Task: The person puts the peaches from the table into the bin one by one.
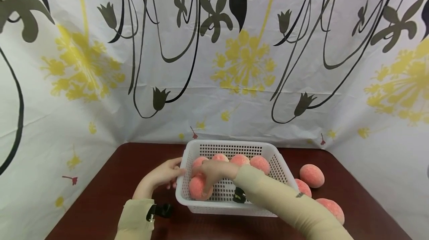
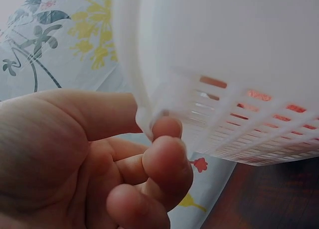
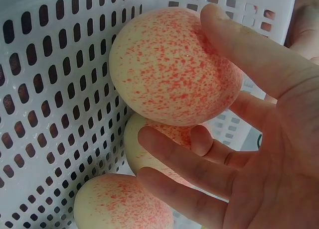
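Note:
A white plastic basket with slotted walls stands on the table. My left hand grips its left rim, thumb on one side and curled fingertips on the other. Inside the basket, my right hand holds a pink peach at the front left corner. From the right wrist, the thumb lies on top of that peach, and other fingers spread beneath it. Two more peaches show below, one behind the fingers and one lower peach. Several peaches line the basket's back wall.
Three loose peaches lie right of the basket: one farther back, one near the wall and one in front, partly behind the right sleeve. A patterned curtain surrounds the dark red table.

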{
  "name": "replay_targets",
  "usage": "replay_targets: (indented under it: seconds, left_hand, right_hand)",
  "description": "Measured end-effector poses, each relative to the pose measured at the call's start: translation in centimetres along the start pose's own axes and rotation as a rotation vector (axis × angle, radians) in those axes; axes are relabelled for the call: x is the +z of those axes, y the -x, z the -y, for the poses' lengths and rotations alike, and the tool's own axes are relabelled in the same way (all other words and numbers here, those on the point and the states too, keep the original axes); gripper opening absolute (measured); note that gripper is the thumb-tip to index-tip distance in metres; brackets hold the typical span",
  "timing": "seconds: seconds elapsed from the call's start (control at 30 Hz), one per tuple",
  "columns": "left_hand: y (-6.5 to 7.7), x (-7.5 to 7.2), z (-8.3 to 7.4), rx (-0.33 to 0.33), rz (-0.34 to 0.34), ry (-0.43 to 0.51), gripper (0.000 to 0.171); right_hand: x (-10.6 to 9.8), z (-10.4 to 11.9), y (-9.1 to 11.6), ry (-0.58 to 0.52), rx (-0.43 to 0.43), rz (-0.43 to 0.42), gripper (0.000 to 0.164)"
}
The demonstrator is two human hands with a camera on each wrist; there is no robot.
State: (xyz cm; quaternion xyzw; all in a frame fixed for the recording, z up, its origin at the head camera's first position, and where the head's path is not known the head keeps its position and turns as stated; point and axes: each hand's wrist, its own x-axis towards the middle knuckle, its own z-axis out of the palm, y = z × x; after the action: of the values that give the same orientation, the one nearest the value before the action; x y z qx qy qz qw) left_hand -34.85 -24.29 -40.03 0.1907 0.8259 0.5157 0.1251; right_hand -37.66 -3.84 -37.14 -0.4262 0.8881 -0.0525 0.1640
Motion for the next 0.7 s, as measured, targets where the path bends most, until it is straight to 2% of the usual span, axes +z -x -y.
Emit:
replay_targets:
  seconds: [0.1, 0.23, 0.33, 0.4, 0.57, 0.7]
  left_hand:
    - [0.0, 0.1, 0.0, 0.008, 0.006, 0.002, 0.049]
    - [0.0, 0.1, -0.1, 0.014, 0.006, 0.004, 0.049]
    - [0.0, 0.1, 0.0, 0.008, -0.001, 0.008, 0.050]
    - [-0.1, 0.1, 0.1, 0.003, -0.002, 0.007, 0.050]
    - [-0.3, 0.1, 0.3, 0.001, 0.007, 0.006, 0.051]
    - [-0.2, 0.1, 0.4, 0.002, 0.015, 0.018, 0.051]
  right_hand:
    - [-0.2, -0.1, 0.3, -0.011, -0.004, -0.009, 0.066]
    - [-1.4, -0.7, 1.4, -0.107, 0.002, -0.029, 0.069]
    - [-2.9, -1.9, 2.8, -0.177, 0.000, -0.052, 0.067]
    - [-4.0, -3.1, 4.1, -0.176, 0.004, -0.073, 0.060]
    - [-6.1, -6.5, 7.9, -0.168, 0.168, -0.104, 0.048]
    - [-6.9, -9.7, 11.3, -0.189, 0.291, -0.134, 0.047]
